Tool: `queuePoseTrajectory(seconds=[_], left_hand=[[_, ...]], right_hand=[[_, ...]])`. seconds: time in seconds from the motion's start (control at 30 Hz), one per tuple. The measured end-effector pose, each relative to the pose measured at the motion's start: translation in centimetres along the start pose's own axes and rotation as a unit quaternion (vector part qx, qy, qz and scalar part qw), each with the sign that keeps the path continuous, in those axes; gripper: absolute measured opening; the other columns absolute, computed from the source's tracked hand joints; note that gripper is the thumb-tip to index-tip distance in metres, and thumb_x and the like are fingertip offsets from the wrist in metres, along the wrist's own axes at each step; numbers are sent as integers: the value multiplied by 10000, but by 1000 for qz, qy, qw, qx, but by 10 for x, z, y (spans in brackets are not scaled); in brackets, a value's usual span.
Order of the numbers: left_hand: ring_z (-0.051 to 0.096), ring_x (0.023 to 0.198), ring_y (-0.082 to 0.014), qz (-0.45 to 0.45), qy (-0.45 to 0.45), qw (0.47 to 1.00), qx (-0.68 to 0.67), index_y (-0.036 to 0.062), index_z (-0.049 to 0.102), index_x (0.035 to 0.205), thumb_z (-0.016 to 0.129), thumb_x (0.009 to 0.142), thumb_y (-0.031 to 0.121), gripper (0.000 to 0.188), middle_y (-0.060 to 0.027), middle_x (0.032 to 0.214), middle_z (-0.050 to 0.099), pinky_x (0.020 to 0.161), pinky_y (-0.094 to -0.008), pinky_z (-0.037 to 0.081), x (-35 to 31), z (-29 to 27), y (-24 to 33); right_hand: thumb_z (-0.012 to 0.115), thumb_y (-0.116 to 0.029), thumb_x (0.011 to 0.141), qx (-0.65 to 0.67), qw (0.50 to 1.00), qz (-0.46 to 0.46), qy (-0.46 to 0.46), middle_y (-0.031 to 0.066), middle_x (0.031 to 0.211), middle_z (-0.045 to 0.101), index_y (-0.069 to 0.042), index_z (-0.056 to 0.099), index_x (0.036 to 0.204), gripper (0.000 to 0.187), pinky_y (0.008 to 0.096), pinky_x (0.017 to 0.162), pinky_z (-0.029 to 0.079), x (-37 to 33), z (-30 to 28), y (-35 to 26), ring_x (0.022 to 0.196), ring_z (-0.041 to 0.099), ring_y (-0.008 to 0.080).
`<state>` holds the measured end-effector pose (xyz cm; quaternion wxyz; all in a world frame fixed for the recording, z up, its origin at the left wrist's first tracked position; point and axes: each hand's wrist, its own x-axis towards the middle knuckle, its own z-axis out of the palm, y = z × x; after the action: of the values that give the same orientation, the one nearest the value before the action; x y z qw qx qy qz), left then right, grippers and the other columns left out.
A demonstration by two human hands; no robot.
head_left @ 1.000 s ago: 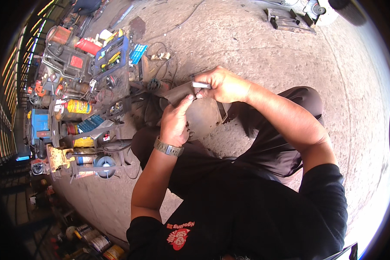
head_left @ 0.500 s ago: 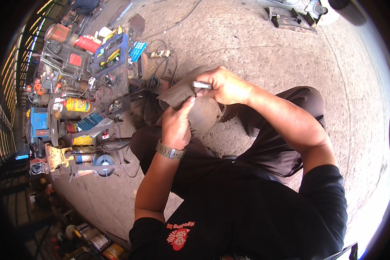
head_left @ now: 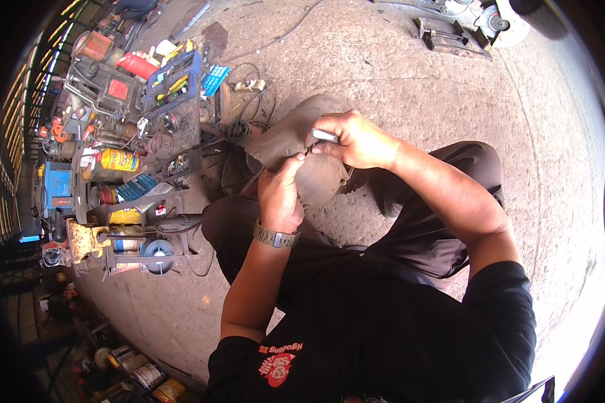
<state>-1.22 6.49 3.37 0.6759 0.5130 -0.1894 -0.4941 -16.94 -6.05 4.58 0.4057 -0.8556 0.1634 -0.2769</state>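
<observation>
A dull brown piece of curved sheet with ragged edges, its material unclear, is held over my folded legs. My left hand, with a watch on the wrist, grips its near edge; the thumb lies on top and the other fingers are mostly hidden. Closed around a short, flat silver-grey tool, my right hand is at the piece's middle, close to the left thumb. A small dark bit shows between the two hands. Below them hangs a rounded, lighter brown part with a jagged lower rim.
To the left stands a crowded rack of tools, with a blue tray, a yellow can and a blue box. A metal frame and an angle grinder lie far right on the concrete floor. Several cans sit lower left.
Both hands have shifted slightly to the right. The brown sheet's far end has swung right and up with them, and the silver-grey tool now tilts more downward to the right.
</observation>
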Motion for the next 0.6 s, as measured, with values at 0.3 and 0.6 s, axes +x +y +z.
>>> queuePoseTrajectory(seconds=[0.3, 0.6], left_hand=[[656, 1023, -166, 3, 5, 1000, 14, -9, 648, 1217, 704, 875, 61, 353, -62, 1137, 690, 905, -326, 515, 2, -6, -3], [647, 1026, -154, 27, -22, 999, 27, -12, 650, 1202, 701, 865, 11, 341, -58, 1150, 689, 923, -304, 488, 3, -7, -5]], right_hand=[[744, -88, 887, 17, 1000, 3, 1, 100, 952, 716, -43, 678, 1032, 166, 366, 823, 558, 1, 3, 2, 938, 717, 257], [713, -173, 951, 70, 989, 88, -99, 80, 863, 697, -33, 684, 1009, 154, 332, 772, 517, 12, -20, -3, 811, 635, 145]])
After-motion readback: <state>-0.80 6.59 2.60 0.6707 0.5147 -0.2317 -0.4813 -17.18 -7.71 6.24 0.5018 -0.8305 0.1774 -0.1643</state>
